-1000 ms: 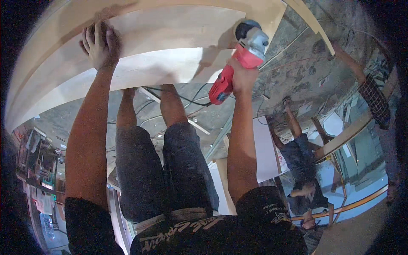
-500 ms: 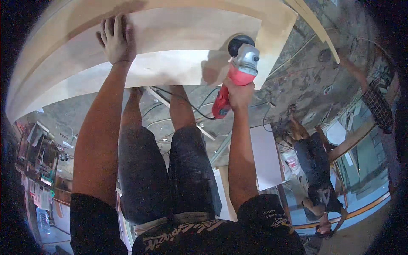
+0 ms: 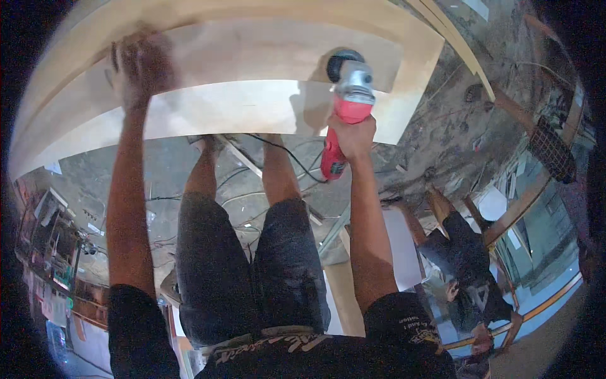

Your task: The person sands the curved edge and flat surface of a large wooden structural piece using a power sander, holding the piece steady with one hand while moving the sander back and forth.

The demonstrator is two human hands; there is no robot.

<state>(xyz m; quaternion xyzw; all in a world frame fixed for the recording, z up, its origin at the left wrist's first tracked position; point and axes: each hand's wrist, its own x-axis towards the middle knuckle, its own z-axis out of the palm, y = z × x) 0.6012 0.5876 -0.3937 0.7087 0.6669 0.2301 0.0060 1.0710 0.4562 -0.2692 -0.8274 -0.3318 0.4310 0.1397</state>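
Note:
A red and silver angle grinder (image 3: 353,108) is gripped in my right hand (image 3: 355,136), fingers wrapped round its red body. Its round black disc (image 3: 341,63) points away from me over the right part of a wide pale wooden panel (image 3: 252,54); I cannot tell whether the disc touches the surface. My left hand (image 3: 140,71) is over the panel's left part, blurred by motion, its fingers apart and holding nothing. A lighter band (image 3: 227,104) runs along the panel's near edge, above my legs.
A dark power cord (image 3: 287,151) trails from the grinder across the grey floor (image 3: 435,136), where cords and scraps lie. Long thin wooden strips (image 3: 464,47) stick out past the panel's right end. Another person (image 3: 470,271) is at the lower right. Cluttered shelving (image 3: 60,246) stands at left.
My left hand has moved left along the panel and is now blurred. The grinder in my right hand has shifted slightly left. The person at right has changed posture.

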